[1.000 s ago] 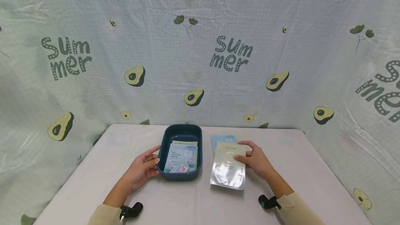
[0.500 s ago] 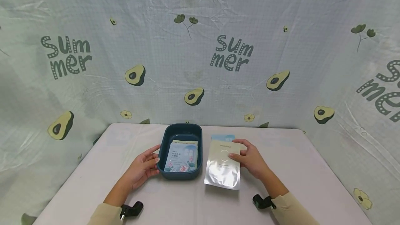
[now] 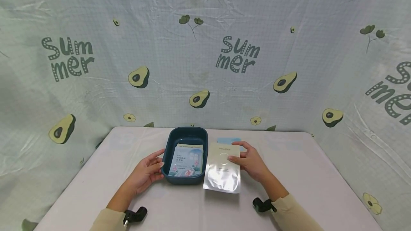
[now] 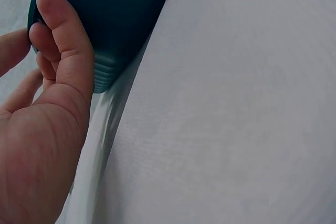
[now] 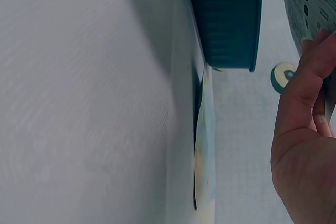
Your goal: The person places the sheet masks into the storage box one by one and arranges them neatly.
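In the head view my right hand (image 3: 252,161) pinches a pale gold and silver face mask packet (image 3: 223,170) by its right edge, thumb on top. The packet overlaps the right rim of a dark blue plastic bin (image 3: 186,181) and hangs above the table. My left hand (image 3: 147,172) touches the bin's left side with thumb and fingertips; the left wrist view shows its relaxed fingers (image 4: 68,45) against the wall. Inside the bin lies a light blue flowered packet (image 3: 186,161) on top of others. In the right wrist view, print covers the held packet's underside (image 5: 312,3).
A light blue packet (image 3: 228,140) lies on the table right of the bin, partly hidden by the held packet. Pale cloth covers the table (image 3: 289,174). Behind it hangs a printed curtain (image 3: 160,92) with avocados.
My right hand has moved left with the gold packet, from above the blue packet on the table to the bin's right edge. The left hand and the bin have stayed in place.
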The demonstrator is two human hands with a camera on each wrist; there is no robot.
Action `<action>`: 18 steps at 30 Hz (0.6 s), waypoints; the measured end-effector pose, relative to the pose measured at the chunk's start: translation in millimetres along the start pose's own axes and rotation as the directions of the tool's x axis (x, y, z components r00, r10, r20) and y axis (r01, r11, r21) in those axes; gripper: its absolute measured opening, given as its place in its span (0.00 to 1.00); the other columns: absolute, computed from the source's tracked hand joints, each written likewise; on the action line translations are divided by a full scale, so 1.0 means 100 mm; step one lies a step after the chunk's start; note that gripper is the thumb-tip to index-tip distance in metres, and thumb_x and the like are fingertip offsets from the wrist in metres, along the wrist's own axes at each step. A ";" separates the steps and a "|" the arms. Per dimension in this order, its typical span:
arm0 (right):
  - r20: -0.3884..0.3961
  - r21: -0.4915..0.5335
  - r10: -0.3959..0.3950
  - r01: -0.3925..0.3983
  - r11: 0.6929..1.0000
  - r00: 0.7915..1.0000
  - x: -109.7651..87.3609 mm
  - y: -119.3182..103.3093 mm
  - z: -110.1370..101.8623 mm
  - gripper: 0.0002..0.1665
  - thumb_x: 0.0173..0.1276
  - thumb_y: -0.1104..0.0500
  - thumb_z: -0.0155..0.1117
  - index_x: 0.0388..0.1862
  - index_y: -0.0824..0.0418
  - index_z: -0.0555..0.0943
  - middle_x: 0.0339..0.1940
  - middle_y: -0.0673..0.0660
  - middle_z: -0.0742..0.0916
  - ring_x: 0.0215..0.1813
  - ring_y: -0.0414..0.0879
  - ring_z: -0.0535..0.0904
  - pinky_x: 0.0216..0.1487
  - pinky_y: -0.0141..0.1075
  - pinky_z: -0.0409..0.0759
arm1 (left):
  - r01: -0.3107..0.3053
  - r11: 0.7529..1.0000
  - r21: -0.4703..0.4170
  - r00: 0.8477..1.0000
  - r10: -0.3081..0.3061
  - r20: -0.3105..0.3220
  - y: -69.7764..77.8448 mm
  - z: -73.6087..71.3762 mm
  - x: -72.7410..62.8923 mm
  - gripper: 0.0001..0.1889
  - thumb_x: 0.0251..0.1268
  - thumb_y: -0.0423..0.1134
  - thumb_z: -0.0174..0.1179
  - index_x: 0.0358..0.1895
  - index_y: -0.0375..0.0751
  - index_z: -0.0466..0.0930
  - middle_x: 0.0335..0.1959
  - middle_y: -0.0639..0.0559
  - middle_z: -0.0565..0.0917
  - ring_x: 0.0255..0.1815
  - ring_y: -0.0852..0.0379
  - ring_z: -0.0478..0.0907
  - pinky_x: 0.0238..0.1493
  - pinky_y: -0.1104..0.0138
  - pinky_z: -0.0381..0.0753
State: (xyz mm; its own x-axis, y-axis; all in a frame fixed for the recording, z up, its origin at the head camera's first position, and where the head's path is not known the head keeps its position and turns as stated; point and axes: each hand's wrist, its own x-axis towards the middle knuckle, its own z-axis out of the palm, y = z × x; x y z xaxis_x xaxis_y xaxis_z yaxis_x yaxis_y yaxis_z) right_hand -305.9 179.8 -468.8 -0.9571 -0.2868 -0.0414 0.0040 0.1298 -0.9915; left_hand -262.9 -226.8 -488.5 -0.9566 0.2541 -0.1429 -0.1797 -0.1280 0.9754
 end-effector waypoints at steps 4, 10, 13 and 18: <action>0.001 -0.011 -0.006 0.006 1.000 1.000 0.03 -0.01 0.05 0.47 0.63 0.58 0.77 0.76 0.61 0.63 0.49 0.66 0.89 0.38 0.48 0.88 0.37 0.42 0.89 | 0.000 1.000 0.000 1.000 0.000 0.000 0.00 0.00 0.00 0.37 0.77 0.36 0.57 0.83 0.46 0.51 0.50 0.53 0.76 0.38 0.60 0.79 0.44 0.70 0.86; -0.002 -0.016 0.004 -0.004 1.000 1.000 0.07 -0.03 0.12 0.45 0.64 0.59 0.76 0.76 0.60 0.65 0.50 0.67 0.89 0.38 0.49 0.88 0.37 0.43 0.89 | -0.005 1.000 -0.008 1.000 0.005 0.005 -0.01 -0.01 0.00 0.37 0.77 0.36 0.57 0.83 0.45 0.51 0.49 0.53 0.76 0.37 0.61 0.79 0.44 0.70 0.86; 0.005 -0.006 0.012 -0.012 1.000 1.000 0.10 -0.04 0.15 0.45 0.64 0.59 0.76 0.76 0.60 0.65 0.50 0.67 0.89 0.38 0.49 0.88 0.37 0.43 0.89 | -0.007 1.000 -0.010 1.000 0.007 0.007 -0.01 -0.01 0.00 0.37 0.77 0.36 0.57 0.83 0.45 0.51 0.49 0.53 0.76 0.37 0.61 0.79 0.44 0.70 0.86; 0.016 0.009 0.012 -0.012 1.000 1.000 0.14 -0.04 0.20 0.45 0.63 0.59 0.77 0.75 0.60 0.66 0.49 0.67 0.89 0.37 0.49 0.88 0.36 0.42 0.89 | -0.006 1.000 -0.011 1.000 0.006 0.007 -0.01 -0.01 0.00 0.37 0.77 0.36 0.57 0.83 0.45 0.51 0.49 0.53 0.76 0.37 0.61 0.79 0.44 0.70 0.86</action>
State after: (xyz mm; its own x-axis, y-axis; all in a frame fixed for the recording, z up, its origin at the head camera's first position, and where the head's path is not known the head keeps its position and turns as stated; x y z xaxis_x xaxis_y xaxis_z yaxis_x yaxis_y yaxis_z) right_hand -313.7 156.3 -468.2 -0.9524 -0.2999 -0.0555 0.0184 0.1252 -0.9920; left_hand -262.9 -227.2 -489.3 -0.9559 0.2605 -0.1355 -0.1763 -0.1402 0.9743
